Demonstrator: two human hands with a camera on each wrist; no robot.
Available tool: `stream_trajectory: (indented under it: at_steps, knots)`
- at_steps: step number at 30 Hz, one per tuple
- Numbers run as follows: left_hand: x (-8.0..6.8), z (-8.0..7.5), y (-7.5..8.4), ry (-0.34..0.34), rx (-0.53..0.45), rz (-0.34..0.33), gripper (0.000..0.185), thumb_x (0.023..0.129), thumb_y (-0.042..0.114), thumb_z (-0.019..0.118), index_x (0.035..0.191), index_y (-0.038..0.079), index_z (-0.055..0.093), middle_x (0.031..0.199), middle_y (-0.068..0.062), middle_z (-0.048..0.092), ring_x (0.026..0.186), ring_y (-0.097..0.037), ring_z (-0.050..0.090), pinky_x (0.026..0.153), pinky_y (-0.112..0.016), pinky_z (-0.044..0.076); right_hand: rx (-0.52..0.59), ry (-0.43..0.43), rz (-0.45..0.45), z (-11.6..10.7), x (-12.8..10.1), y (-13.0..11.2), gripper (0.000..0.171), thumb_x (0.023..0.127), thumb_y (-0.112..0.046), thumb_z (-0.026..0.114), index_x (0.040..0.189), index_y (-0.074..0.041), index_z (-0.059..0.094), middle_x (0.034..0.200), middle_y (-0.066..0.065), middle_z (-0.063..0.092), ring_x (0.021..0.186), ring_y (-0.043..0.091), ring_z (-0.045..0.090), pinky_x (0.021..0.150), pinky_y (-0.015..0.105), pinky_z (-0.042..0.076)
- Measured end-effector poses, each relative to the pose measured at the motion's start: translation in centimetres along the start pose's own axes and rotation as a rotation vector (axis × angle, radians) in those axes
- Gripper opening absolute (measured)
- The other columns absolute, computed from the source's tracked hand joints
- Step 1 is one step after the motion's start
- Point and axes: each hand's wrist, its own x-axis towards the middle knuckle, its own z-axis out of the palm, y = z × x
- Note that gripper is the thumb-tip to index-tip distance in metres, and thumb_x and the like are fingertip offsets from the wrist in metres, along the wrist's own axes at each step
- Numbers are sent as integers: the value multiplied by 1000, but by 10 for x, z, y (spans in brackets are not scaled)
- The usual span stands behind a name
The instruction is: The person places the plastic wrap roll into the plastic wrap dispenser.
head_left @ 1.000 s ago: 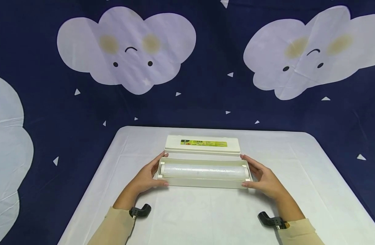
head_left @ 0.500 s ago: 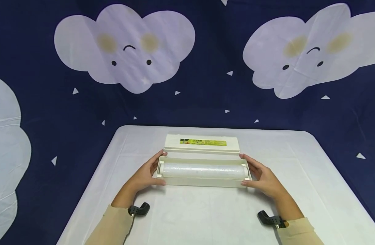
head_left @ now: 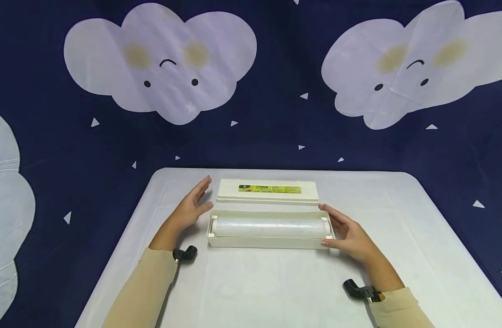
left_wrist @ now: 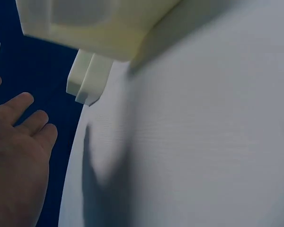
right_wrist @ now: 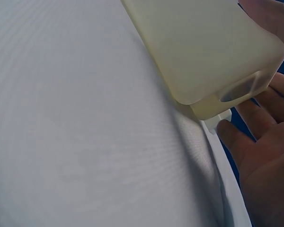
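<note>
A long cream cling film box (head_left: 267, 243) sits uncovered on the white table, with a roll of cling film (head_left: 271, 226) lying inside it. My right hand (head_left: 351, 234) grips the box's right end, thumb at the front and fingers toward the back. In the right wrist view, those fingers (right_wrist: 255, 118) spread around the box end. The matching lid (head_left: 267, 197), with a green and yellow label, lies just behind the box. Left of the lid, my left hand (head_left: 187, 209) hovers with extended fingers and touches nothing. The left wrist view shows it apart from the box (left_wrist: 94, 28).
White cloth covers the table (head_left: 251, 287) on which box and lid lie. Behind its far edge hangs a dark blue curtain (head_left: 275, 91) printed with clouds and small triangles. Black cameras sit on both wrists.
My left hand has let go of the box's left end and moved up and away, beside the lid. My right hand keeps its hold; box and lid stay in place.
</note>
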Motion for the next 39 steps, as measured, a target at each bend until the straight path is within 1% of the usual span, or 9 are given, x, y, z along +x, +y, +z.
stream_trajectory:
  at_steps: [1, 3, 6, 10, 17, 21, 28, 32, 39]
  knots:
    - [6, -1, 2, 10, 30, -30, 86, 102, 15, 74, 167, 1, 20, 172, -18, 20, 157, -36, 17, 127, -46, 15, 1, -2, 3, 0, 0, 0, 103, 78, 11, 89, 163, 3, 32, 165, 23, 33, 153, 25, 31, 119, 26, 30]
    - [18, -3, 5, 18, 96, -104, 90, 98, 12, 78, 168, 6, 22, 173, -14, 20, 157, -35, 18, 127, -47, 17, 8, -6, 3, 2, 1, 0, 103, 78, 11, 89, 163, 4, 31, 165, 25, 32, 153, 27, 30, 119, 25, 30]
    - [34, -5, 7, 8, 199, -209, 101, 92, 25, 86, 170, 17, 22, 174, -7, 18, 156, -38, 20, 126, -51, 20, 29, -11, -7, 3, 2, -1, 102, 78, 13, 87, 162, 6, 29, 165, 28, 30, 154, 32, 29, 119, 25, 30]
    - [50, -7, 5, -10, 261, -277, 115, 80, 30, 95, 170, 26, 23, 174, -5, 18, 155, -41, 20, 124, -61, 20, 36, -17, -12, 5, 3, 1, 102, 78, 14, 87, 162, 6, 29, 165, 27, 30, 154, 35, 27, 120, 26, 30]
    - [68, -7, -7, -57, 321, -302, 127, 68, 35, 103, 169, 23, 27, 173, -9, 22, 157, -36, 17, 124, -63, 16, 34, -5, 4, 5, 2, 3, 103, 78, 11, 89, 163, 3, 31, 166, 23, 32, 154, 31, 28, 120, 26, 29]
    - [72, -6, -12, -85, 351, -314, 130, 64, 34, 104, 169, 22, 28, 172, -11, 23, 157, -36, 18, 125, -60, 16, 29, -1, 14, 5, 2, 3, 104, 77, 10, 89, 163, 1, 32, 166, 21, 33, 154, 28, 29, 119, 25, 30]
    - [73, -2, -16, -130, 322, -333, 131, 61, 29, 106, 168, 21, 31, 170, -12, 28, 156, -34, 20, 126, -55, 17, 39, 5, 38, 4, 1, 1, 104, 78, 8, 90, 164, -3, 33, 168, 16, 33, 154, 25, 28, 120, 26, 30]
    - [73, 2, -18, -153, 292, -360, 132, 60, 28, 106, 168, 23, 31, 169, -11, 31, 156, -32, 22, 126, -53, 18, 46, 2, 32, 3, 1, 0, 104, 78, 9, 89, 164, -2, 32, 167, 18, 32, 154, 28, 28, 120, 26, 30]
    - [74, 6, -19, -157, 307, -309, 123, 66, 25, 104, 167, 21, 34, 168, -11, 34, 155, -32, 25, 126, -53, 19, 47, 3, 12, 2, 0, -1, 104, 78, 13, 87, 164, 2, 30, 167, 23, 31, 154, 35, 27, 119, 26, 31]
